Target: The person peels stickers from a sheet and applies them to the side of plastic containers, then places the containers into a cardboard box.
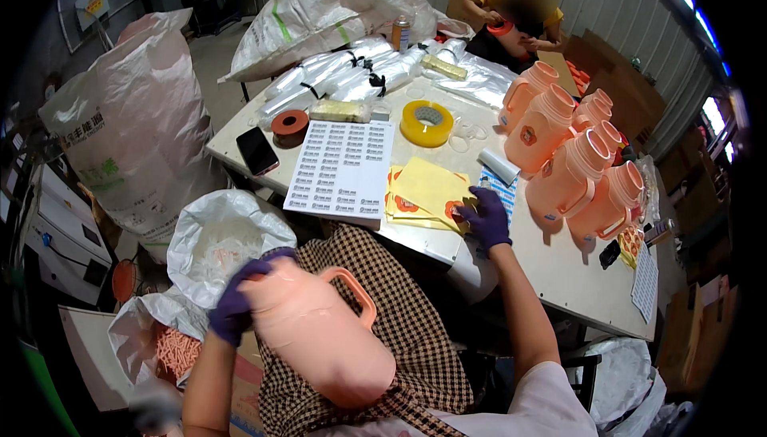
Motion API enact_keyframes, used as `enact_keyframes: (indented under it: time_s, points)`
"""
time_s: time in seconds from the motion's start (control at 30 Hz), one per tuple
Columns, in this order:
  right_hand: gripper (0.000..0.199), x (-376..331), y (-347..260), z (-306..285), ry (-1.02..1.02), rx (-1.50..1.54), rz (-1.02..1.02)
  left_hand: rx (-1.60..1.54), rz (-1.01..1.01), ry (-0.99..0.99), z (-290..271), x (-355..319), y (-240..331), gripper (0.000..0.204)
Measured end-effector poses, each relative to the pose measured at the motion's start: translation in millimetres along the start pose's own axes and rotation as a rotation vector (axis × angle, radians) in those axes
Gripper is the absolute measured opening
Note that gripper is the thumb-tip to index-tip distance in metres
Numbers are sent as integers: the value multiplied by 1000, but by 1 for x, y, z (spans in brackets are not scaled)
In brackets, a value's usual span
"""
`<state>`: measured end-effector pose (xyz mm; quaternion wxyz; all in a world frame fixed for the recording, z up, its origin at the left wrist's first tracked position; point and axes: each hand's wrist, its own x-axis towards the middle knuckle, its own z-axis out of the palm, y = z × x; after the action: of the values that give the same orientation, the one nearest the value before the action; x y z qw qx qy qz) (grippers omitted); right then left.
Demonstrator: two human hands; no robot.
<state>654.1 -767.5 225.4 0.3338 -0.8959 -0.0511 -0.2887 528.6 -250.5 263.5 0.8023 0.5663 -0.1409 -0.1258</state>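
A pink plastic jug (323,329) with a side handle lies tilted over my lap. My left hand (238,297), in a purple glove, is closed around its neck end. On the table, my right hand (489,221), also gloved in purple, reaches the right edge of the yellow sticker sheets (431,189). Its thumb and forefinger look apart, the fingertips close to an orange round sticker. Just beyond that hand are a blue-and-white printed sheet (503,187) and a small whitish roll (499,167).
Several pink jugs (569,173) stand at the table's right. A label sheet (339,169), yellow tape roll (426,124), red-brown spool (289,127) and phone (256,151) lie across the table. White sacks (132,129) stand left. A person (519,21) sits opposite, holding a reddish jug.
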Motion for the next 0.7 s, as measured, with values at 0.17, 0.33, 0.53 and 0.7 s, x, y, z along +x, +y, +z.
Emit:
enact_keyframes:
  time_s: [0.17,0.33,0.53,0.7]
  points:
    - [30,6,-5,22,-82,-53,107,244,-130,126,-3,24,-6,66]
    - [32,31,-14,13,-244,-88,356,1294,255,172,21,45,60,71]
    - [33,50,-8,6,-469,-137,528,1270,517,-417,128,164,46,77]
    - [32,42,8,21,-366,-96,423,1457,335,-577,190,274,-26,73]
